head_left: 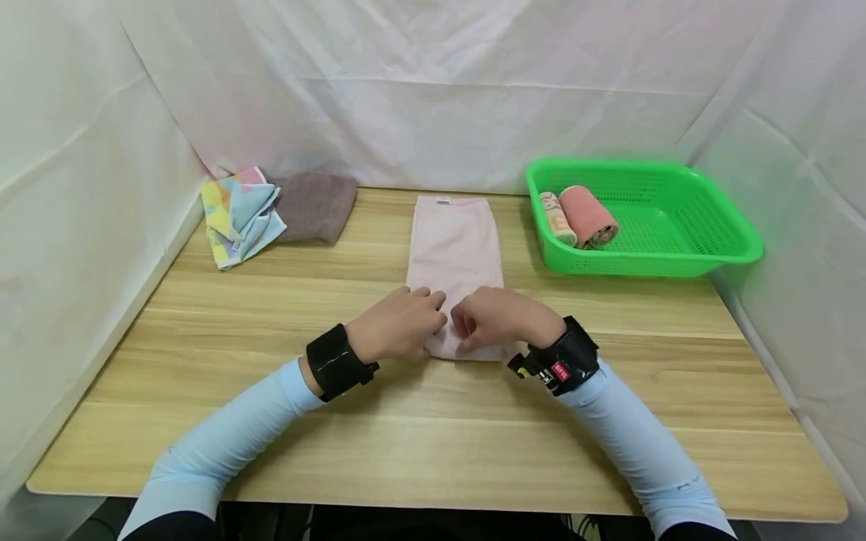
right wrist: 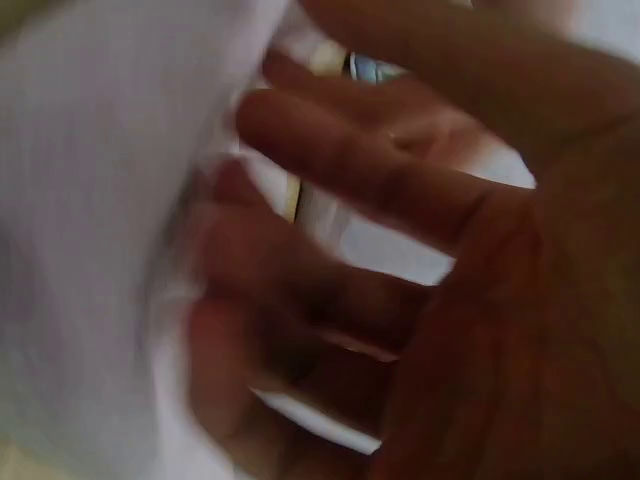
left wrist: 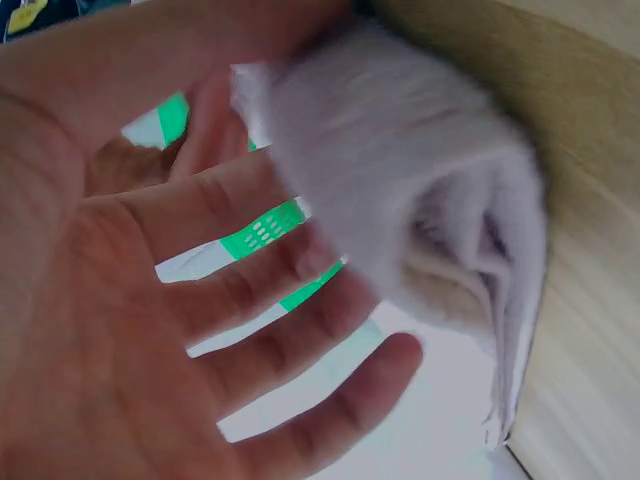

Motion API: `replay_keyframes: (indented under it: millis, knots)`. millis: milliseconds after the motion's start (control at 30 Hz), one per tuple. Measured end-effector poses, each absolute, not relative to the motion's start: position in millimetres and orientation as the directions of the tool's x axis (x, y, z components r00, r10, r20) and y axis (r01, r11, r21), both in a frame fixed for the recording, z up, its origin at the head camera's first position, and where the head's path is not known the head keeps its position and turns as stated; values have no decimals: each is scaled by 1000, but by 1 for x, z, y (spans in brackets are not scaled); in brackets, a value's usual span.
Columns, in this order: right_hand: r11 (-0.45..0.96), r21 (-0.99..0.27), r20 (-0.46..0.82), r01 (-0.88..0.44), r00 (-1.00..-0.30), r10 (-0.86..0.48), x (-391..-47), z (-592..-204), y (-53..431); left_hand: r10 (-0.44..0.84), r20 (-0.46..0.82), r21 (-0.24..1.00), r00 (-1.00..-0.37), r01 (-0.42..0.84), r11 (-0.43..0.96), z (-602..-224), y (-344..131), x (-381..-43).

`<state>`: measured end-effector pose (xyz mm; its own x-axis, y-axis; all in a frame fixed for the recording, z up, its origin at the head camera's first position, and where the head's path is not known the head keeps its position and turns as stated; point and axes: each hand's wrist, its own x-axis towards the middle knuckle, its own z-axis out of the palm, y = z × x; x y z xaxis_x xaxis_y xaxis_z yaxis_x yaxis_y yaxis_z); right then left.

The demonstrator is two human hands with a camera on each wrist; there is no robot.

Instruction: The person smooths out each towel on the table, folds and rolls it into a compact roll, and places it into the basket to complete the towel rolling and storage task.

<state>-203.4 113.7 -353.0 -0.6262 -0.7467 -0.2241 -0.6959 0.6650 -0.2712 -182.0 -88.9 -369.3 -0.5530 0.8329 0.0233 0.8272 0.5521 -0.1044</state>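
Observation:
A pale pink towel, folded into a long strip, lies on the table, one end toward the back and the other between the two hands. My left hand is at the left side of its near end. In the left wrist view the fingers are spread and nearly straight, some tips hidden behind the bunched towel layers. Across from it, my right hand rests over the right side of the towel. Its fingers are loosely bent against the cloth, blurred in the right wrist view.
A green basket at the back right holds a rolled pink towel and a smaller patterned roll. At the back left lie a folded brown towel and a crumpled multicoloured towel. White cloth walls border the table.

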Motion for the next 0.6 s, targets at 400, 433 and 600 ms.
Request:
replay_keyframes:
  millis: [400, 433, 600]
  knots:
    - [751, -160, -289, -641, -697, -656, -190, -362, 105, 858, 36, 125, -512, 854, 505, -371, -93, -191]
    - [744, -178, -291, -644, -688, -665, -192, -361, 107, 859, 34, 142, -511, 853, 502, -371, -94, -194]
    - [687, -292, -295, -665, -621, -726, -206, -362, 116, 866, 12, 262, -500, 837, 480, -369, -103, -205]
